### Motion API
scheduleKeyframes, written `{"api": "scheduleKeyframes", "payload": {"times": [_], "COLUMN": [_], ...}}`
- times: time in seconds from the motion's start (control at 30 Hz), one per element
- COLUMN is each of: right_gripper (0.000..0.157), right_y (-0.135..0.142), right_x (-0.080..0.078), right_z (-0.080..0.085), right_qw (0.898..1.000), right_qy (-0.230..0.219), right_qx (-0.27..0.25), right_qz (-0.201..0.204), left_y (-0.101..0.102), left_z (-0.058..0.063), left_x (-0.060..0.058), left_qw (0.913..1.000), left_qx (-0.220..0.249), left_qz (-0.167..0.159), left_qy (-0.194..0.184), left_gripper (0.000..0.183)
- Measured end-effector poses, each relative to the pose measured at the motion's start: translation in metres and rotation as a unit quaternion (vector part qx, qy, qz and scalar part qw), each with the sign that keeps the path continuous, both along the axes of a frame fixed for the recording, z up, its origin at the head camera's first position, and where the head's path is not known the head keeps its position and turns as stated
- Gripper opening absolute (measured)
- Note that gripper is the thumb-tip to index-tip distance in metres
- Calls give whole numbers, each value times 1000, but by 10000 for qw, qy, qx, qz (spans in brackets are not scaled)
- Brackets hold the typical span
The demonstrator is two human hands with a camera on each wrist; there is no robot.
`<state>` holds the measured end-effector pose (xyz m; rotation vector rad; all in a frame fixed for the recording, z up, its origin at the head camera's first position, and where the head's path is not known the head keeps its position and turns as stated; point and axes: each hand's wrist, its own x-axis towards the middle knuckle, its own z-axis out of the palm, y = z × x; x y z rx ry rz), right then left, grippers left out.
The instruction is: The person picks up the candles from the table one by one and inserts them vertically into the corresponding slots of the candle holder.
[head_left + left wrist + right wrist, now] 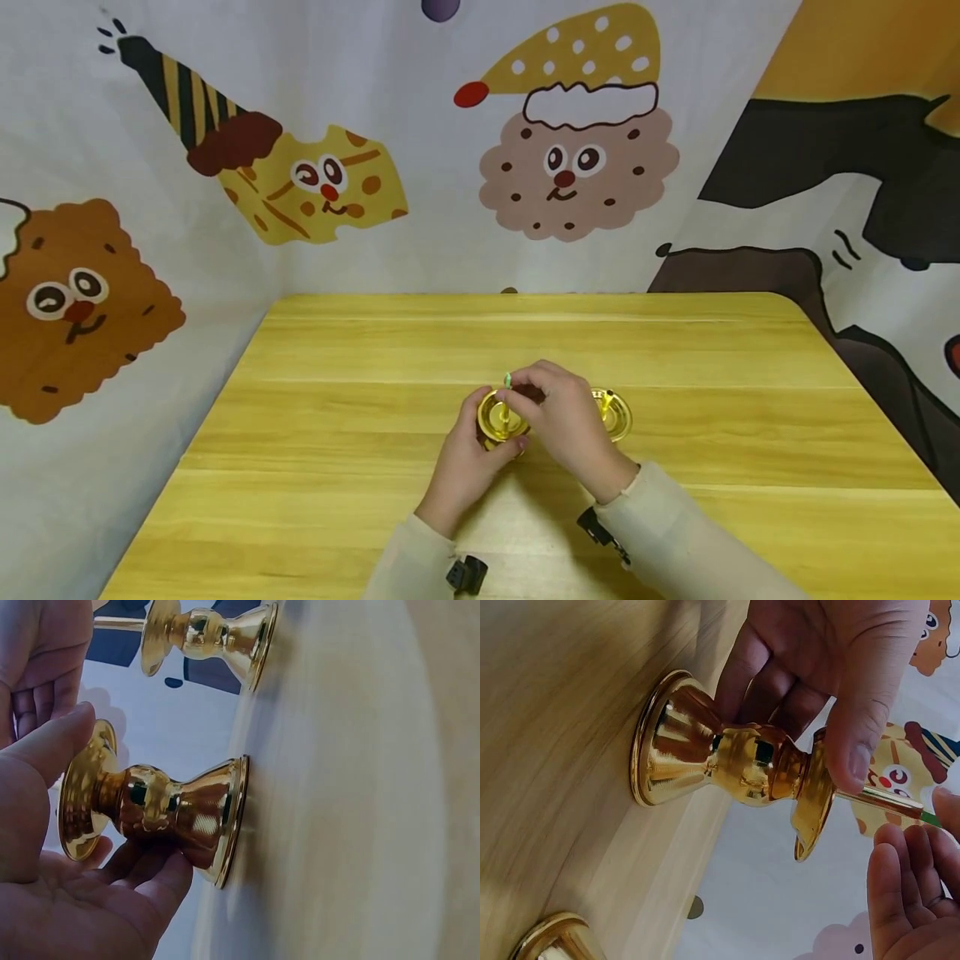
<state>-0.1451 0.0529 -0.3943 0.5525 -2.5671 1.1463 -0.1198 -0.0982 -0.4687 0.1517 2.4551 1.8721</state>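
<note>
A shiny gold candlestick [491, 427] stands upright on the table, with a shallow dish and a thin tube rising from its centre. My left hand [461, 467] holds it from the left, thumb by the dish and fingers around the body, as the left wrist view shows on the candlestick [154, 799]. Over the dish, my right hand [572, 425] pinches a thin green piece [931, 819] at the tube's top. The right wrist view shows the green piece meeting the tube [889, 801]; how far it goes in is hidden.
A second gold candlestick [618, 417] of the same shape stands just right of the first, partly behind my right hand. The wooden table [330, 433] reaches back to a white cloth [435, 200] printed with cartoon biscuits and cheese.
</note>
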Motion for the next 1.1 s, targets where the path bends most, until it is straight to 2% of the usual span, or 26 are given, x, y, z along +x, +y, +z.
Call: {"api": "scheduleKeyframes", "payload": {"times": [0.33,0.57,0.7,0.83,1.1], "right_gripper": [20,21,23,23,22], "right_y": [12,25,32,40,56], "right_x": [7,16,23,28,43], "right_z": [3,4,3,1,0], "right_qw": [9999,9998,9995,9996,9997], "right_qy": [58,-155,-288,-268,-236], "right_qx": [72,119,122,68,30], "right_qz": [65,-14,-38,-56,-110], "left_y": [-4,-16,-20,-20,-11], "left_z": [6,8,7,8,14], "left_x": [2,8,14,21,40], "left_qw": [9994,9979,9964,9964,9960], "left_qx": [102,-6,-221,-418,-521], "left_qz": [-204,-58,-40,-97,-287], "left_qy": [-250,-653,-813,-730,-673], "left_gripper": [92,92,82,71,56]}}
